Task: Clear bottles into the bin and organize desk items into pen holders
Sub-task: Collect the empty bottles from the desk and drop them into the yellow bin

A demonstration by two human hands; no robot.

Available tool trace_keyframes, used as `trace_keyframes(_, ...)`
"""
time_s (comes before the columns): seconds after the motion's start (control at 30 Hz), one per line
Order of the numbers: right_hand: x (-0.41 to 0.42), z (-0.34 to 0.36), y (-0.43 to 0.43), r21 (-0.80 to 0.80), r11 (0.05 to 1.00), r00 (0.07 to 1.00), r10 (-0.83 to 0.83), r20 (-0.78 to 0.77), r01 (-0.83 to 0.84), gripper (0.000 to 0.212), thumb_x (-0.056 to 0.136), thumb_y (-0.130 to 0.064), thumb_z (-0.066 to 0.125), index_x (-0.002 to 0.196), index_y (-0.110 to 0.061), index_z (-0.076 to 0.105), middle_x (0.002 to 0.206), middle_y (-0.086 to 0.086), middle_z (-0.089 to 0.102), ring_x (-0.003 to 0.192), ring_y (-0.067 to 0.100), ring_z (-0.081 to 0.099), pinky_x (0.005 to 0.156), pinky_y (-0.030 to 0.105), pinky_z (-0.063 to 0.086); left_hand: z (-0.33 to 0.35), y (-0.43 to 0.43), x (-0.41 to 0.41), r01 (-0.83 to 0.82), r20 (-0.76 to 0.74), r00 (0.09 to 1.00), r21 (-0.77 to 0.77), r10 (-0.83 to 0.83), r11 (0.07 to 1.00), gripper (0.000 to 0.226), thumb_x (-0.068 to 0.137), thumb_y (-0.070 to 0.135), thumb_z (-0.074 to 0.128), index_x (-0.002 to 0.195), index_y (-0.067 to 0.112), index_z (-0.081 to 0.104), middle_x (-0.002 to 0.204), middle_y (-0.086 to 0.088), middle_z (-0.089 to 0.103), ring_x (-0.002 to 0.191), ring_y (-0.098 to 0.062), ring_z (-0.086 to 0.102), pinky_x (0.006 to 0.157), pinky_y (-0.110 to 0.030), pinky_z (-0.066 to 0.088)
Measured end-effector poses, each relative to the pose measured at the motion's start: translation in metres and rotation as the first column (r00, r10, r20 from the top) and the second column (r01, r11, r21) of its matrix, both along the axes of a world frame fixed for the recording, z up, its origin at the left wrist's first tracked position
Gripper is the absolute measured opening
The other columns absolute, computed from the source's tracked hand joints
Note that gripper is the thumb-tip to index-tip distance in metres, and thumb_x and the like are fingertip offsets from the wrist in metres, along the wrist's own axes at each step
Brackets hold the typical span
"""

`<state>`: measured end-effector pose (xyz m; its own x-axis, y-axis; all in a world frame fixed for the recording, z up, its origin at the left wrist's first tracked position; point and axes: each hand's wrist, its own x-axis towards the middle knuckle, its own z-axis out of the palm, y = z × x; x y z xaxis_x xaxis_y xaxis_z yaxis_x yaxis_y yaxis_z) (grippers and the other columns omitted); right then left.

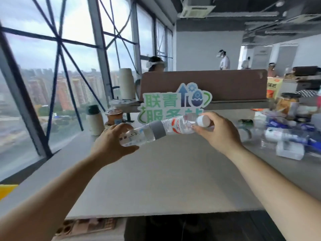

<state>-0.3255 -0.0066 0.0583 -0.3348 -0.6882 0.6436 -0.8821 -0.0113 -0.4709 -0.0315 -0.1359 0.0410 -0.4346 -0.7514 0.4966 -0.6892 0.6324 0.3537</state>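
Both hands up over desk (165, 180), apart, each clamped on its own bottle.

L hand (111, 143): wrapped round lower body of grey-capped bottle (137, 136); clear plastic, pale label w/ blue marks; thumb under, fingers hidden behind the bottle; back of hand faces cam.

R hand (218, 131): pinches red-label bottle (177, 126) at the neck end, just below white cap (203, 120); fingertips curled round shoulder of bottle; cap points right and a bit up.

Both bottles in the air, lying near horizontal, in one line rising L to R; grey cap (157, 130) of L bottle sits against base of R bottle; touching or just overlapping in view, cannot tell which. Both look empty or near it; blur, not sure.

Desk: pale grey top, bare stretch under the arms; near edge runs across lower frame.

Behind the bottles: green-and-white cut-out sign (173, 101) w/ Chinese characters, upright, lower part hidden by the bottles; brown partition (217, 84) behind that.

L side of desk, near window (34, 84): cream flask (95, 122) w/ dark green lid, upright; orange-lidded cup (114, 116) just R of it, partly behind L hand.

R side of desk: clutter, blurred; a clear bottle lying on its side (284, 136), white box (290, 150) in front of it, jar w/ dark lid (288, 103) further back; rest too smeared to name.

Background: several people wearing headsets, beyond partition.
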Motion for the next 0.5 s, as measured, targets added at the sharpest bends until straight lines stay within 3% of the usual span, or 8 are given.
trace_keyframes(0.17,0.152,0.012,-0.070,-0.077,0.940,0.942,0.334,0.001,-0.333,0.044,0.074,-0.054,0.070,0.097,-0.018,0.062,0.086,0.003,0.064,0.077,0.026,0.057,0.067,0.036,0.049,0.005,0.018,0.172,-0.329,-0.094,0.940,0.006,0.328,0.944,0.057,0.064,0.046,0.082,0.114,0.037,0.056,0.115,0.005,0.061,0.101,-0.023,0.060,0.082,-0.038,0.051)
trace_keyframes(0.37,0.326,0.012,-0.127,-0.129,0.747,0.756,0.654,-0.031,-0.652,0.040,0.071,-0.062,0.062,0.084,-0.026,0.053,0.075,-0.002,0.058,0.070,0.023,0.059,0.058,0.032,0.046,0.000,0.061,0.338,-0.576,-0.268,0.773,0.083,0.575,0.813,0.063,0.058,0.054,0.080,0.114,0.035,0.059,0.117,0.003,0.062,0.108,-0.019,0.060,0.089,-0.039,0.051)
trace_keyframes(0.5,0.427,0.001,-0.154,-0.148,0.647,0.660,0.748,-0.071,-0.748,0.037,0.075,-0.049,0.073,0.098,-0.022,0.061,0.088,0.002,0.066,0.078,0.026,0.066,0.063,0.035,0.050,-0.013,0.079,0.421,-0.687,-0.313,0.660,0.117,0.683,0.717,0.072,0.052,0.072,0.068,0.116,0.043,0.052,0.121,0.005,0.061,0.112,-0.017,0.059,0.091,-0.044,0.052)
